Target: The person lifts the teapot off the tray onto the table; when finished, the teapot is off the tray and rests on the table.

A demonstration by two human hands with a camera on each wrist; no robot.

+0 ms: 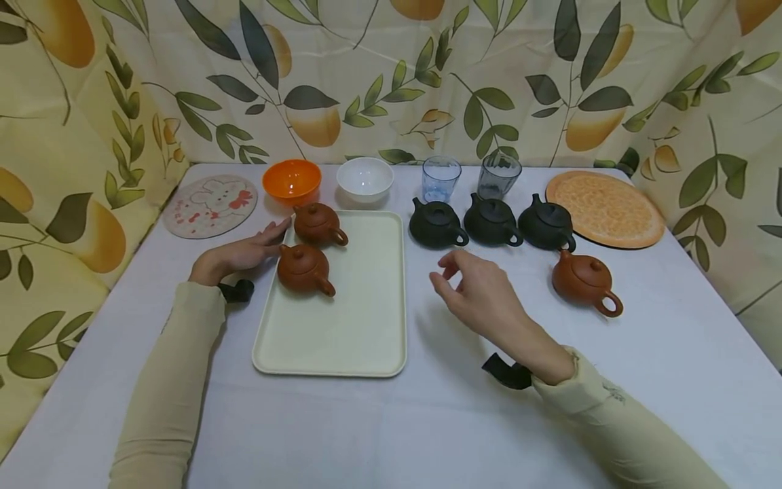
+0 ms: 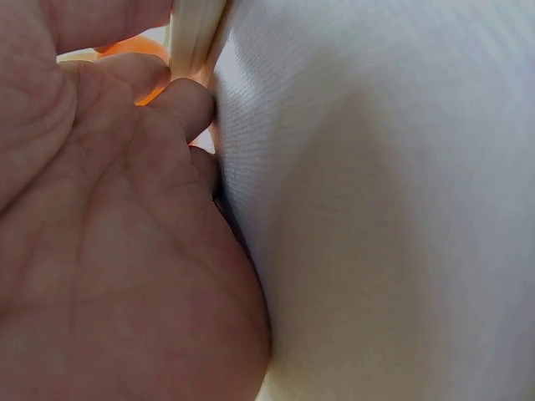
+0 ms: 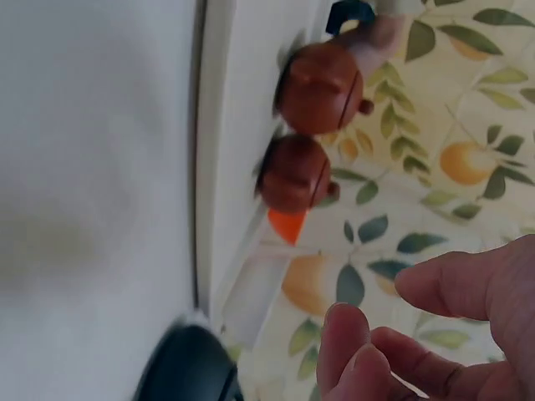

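Observation:
Two brown teapots, one (image 1: 316, 224) behind the other (image 1: 303, 269), stand on the upper left of a cream tray (image 1: 342, 333). My left hand (image 1: 244, 255) lies low at the tray's left side, extended fingers (image 2: 188, 109) against its edge (image 2: 194, 38). To the right of the tray, my right hand (image 1: 482, 292) hovers over the cloth, its fingers loosely bent and nothing between them. Just beyond it are three black teapots (image 1: 436, 224) in a row. A third brown teapot (image 1: 583, 278) stands farther right, in front of the rightmost black one.
Along the back stand an orange bowl (image 1: 292, 180), a white bowl (image 1: 365, 178), a blue glass (image 1: 441, 178) and a grey glass (image 1: 498, 175). A round rabbit-print mat (image 1: 210, 207) lies at back left, an orange-tan round mat (image 1: 605, 207) at back right. Patterned fabric encloses the white-covered table.

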